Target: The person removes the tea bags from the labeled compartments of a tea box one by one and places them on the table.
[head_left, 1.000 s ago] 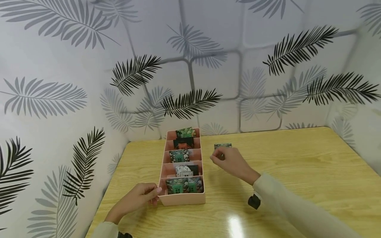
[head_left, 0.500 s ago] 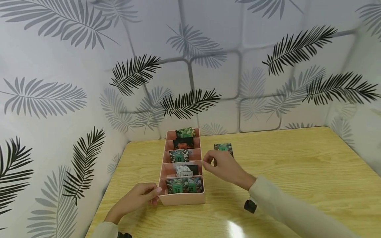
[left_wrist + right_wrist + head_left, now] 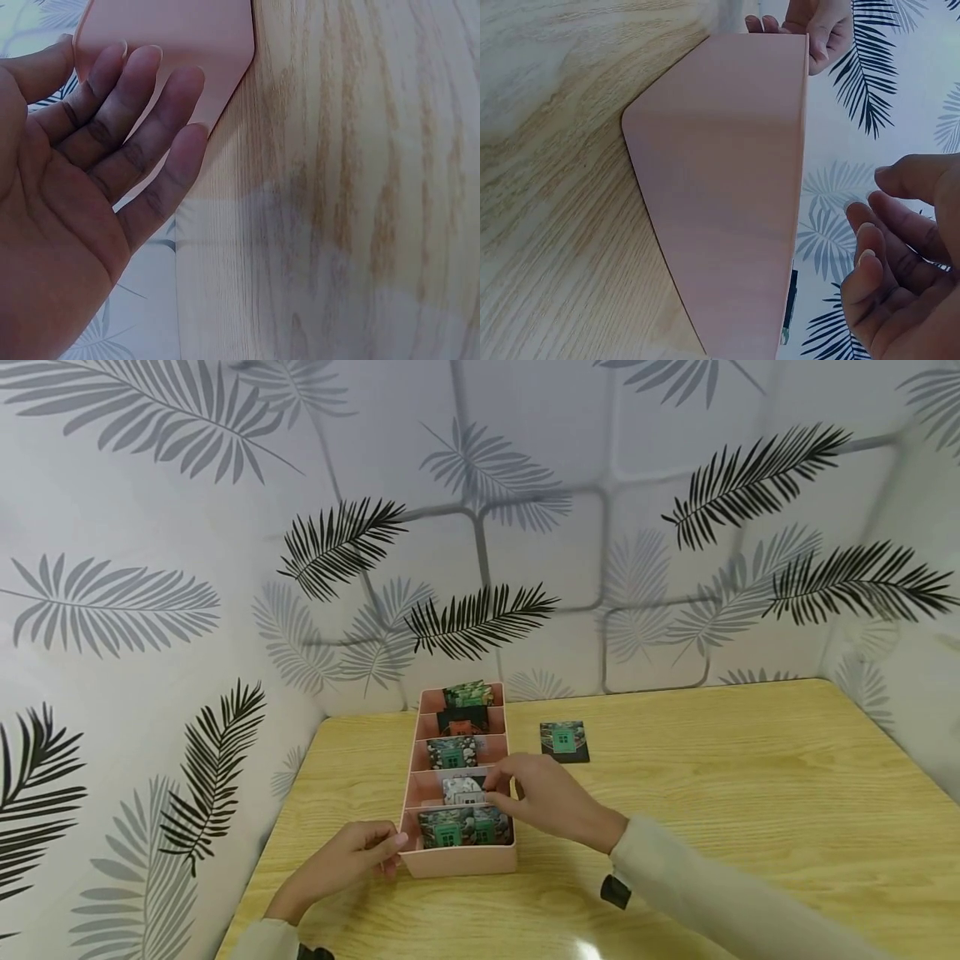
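A pink divided box (image 3: 462, 862) stands lengthwise on the table, with flat printed sachets in its five-in-a-row style slots. My left hand (image 3: 352, 857) grips its near left corner, thumb at the rim and fingers along the outer wall; in the left wrist view those fingers (image 3: 176, 154) lie against the pink side. My right hand (image 3: 551, 799) hovers over the box's right rim, thumb and forefinger beside a white-and-black sachet (image 3: 459, 790) in the second slot from the front. In the right wrist view its fingertips (image 3: 866, 232) are loosely bent, with nothing between them and the thumb.
One dark sachet with a green label (image 3: 564, 741) lies flat on the wooden table (image 3: 720, 793), right of the box. Green-labelled sachets (image 3: 447, 832) fill the front slot. A leaf-patterned wall covering (image 3: 525, 552) rises behind the table and along its left side.
My right hand has moved left and toward me, from over the dark sachet on the table to over the box. That sachet is now uncovered. My left hand has stayed at the corner.
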Demonstrator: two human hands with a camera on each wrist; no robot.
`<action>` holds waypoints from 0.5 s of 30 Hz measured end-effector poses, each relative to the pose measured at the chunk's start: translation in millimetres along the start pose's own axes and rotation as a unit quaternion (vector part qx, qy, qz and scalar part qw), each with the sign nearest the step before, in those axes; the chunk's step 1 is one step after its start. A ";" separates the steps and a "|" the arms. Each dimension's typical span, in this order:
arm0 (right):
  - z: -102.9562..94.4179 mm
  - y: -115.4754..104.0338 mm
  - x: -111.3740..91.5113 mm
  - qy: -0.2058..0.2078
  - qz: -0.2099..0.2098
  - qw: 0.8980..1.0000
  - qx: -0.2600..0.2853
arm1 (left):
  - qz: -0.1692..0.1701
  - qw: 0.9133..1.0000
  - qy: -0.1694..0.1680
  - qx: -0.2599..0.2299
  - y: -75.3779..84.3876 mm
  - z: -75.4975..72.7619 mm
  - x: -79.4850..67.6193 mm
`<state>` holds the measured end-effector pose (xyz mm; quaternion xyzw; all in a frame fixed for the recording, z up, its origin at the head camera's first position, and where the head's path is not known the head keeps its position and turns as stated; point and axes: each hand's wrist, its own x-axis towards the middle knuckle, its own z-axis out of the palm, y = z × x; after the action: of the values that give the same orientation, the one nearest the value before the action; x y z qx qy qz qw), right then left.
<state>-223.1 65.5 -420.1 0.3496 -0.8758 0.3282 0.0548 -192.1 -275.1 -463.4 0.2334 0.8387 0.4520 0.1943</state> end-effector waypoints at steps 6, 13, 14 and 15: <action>10.7 -2.3 2.6 -0.010 -0.040 0.997 -0.058 | -0.001 1.000 0.004 -0.003 -0.6 0.0 -0.4; 18.3 -7.3 5.8 -0.033 -0.054 0.994 -0.084 | 0.003 1.000 0.005 -0.002 -0.1 0.2 -0.6; 19.2 -7.9 6.4 -0.036 -0.051 0.994 -0.084 | 0.002 1.000 0.005 -0.003 0.1 0.3 -0.5; 20.2 -8.4 7.1 -0.040 -0.047 0.995 -0.085 | 0.001 1.000 0.005 -0.005 0.1 0.5 -0.5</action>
<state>-220.2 44.5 -429.0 0.3973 -0.8845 0.2358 0.0644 -191.4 -275.0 -463.6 0.2309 0.8370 0.4580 0.1906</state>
